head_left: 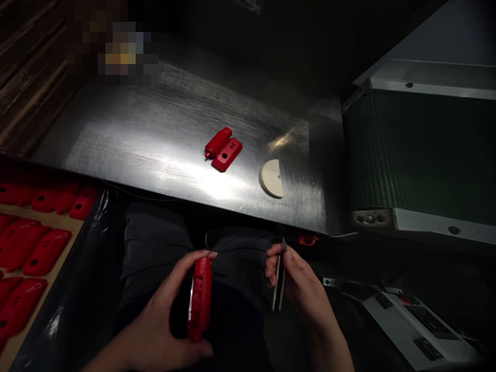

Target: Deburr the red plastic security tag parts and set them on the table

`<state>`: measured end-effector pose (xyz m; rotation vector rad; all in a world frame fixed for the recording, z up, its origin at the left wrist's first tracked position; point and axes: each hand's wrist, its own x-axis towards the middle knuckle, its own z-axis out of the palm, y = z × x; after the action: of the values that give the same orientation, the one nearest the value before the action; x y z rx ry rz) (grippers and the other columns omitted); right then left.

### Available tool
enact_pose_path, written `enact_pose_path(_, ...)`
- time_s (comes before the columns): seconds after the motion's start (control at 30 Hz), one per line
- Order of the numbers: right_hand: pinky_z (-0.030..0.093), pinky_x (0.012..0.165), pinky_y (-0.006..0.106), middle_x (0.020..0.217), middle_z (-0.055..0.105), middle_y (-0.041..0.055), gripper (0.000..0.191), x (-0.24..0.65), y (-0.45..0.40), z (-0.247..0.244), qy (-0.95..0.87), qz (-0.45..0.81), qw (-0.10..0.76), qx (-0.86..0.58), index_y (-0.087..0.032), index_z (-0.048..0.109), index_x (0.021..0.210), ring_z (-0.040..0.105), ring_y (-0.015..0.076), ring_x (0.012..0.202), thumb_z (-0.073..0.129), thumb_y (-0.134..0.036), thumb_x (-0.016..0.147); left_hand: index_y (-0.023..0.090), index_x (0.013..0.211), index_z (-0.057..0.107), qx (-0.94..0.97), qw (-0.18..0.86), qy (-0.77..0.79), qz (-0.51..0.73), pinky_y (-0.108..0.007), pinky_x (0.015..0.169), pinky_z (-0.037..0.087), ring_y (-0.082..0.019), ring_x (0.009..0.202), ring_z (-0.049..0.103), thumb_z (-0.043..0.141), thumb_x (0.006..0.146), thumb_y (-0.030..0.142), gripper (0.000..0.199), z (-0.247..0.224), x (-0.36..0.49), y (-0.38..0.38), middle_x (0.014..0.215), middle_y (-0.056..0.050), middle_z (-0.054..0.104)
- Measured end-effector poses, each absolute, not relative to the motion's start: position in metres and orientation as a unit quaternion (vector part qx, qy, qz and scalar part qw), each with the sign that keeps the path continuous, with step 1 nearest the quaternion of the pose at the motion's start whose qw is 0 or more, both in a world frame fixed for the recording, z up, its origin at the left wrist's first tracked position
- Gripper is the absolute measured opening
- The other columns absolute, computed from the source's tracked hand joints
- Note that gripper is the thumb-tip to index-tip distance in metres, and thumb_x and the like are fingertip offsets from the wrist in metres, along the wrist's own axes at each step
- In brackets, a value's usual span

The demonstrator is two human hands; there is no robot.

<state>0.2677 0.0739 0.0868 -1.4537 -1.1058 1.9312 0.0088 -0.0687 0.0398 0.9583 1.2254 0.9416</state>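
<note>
step in hand, as judged: hand-held trimming or checking of a red housing [200, 297], with a slim bladed tool [279, 287] at the ready. the tool and the housing are apart; no cut is being made.

grip state: the left hand [163, 318] is gripping the housing, a finger on its far end and the thumb at its near end. the right hand [302, 281] is closed around the tool's handle, with the blade tip protruding beyond the fingers.

location: the housing sits within the left grip, over the lap and to the left of the right grip. ahead of both grips, on the metal table [147, 139], lie a red cylindrical part [220, 142], a red flat part [228, 155] just beside it, and a cream half-disc [272, 178]. red parts [46, 251] lie in rows to the left of the left grip.

orientation: the housing's long axis runs roughly fore and aft, from the thumb to the far finger, its far end leaning slightly right. a narrow edge faces upward. which end is its front cannot be told. the blade points forward, away from the body.

next move, as judged: a cut would call for a steady left grip, the chosen edge turned toward the blade, and the left fingertips clear of the blade's path.
</note>
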Motion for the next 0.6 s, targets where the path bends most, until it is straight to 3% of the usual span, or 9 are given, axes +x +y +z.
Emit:
enact_pose_path(0.17,0.048,0.062,0.022,0.080,0.069,0.0011,0.041,0.242,0.070,0.092,-0.429,0.725,0.184,-0.507,-0.019,0.068,0.104,0.062,0.0091,0.062,0.055,-0.057,0.104,0.038,0.160,0.030,0.437,0.611,0.501,0.428,-0.063,0.131,0.028,-0.042,0.159,0.034,0.097,0.063,0.035,0.118,0.041,0.009,-0.063,0.171,-0.013,0.033)
enact_pose_path(0.3,0.050,0.061,0.024,0.080,0.068,0.0014,0.043,0.220,0.064,0.091,-0.450,0.752,0.140,-0.461,-0.018,0.066,0.103,0.063,0.0097,0.059,0.052,-0.059,0.105,0.035,0.160,0.037,0.447,0.614,0.449,0.470,-0.064,0.131,0.027,-0.045,0.160,0.031,0.100,0.057,0.053,0.122,0.045,0.012,-0.052,0.173,-0.016,0.030)
enact_pose_path(0.6,0.051,0.065,0.023,0.077,0.059,-0.0012,0.042,0.202,0.055,0.090,-0.530,0.703,0.110,-0.461,-0.021,0.064,0.092,0.058,0.0105,0.068,0.047,-0.056,0.108,0.033,0.161,0.037,0.502,0.599,0.426,0.456,-0.064,0.129,0.032,-0.045,0.158,0.035,0.102,0.054,0.048,0.126,0.043,0.011,-0.043,0.169,-0.018,0.036)
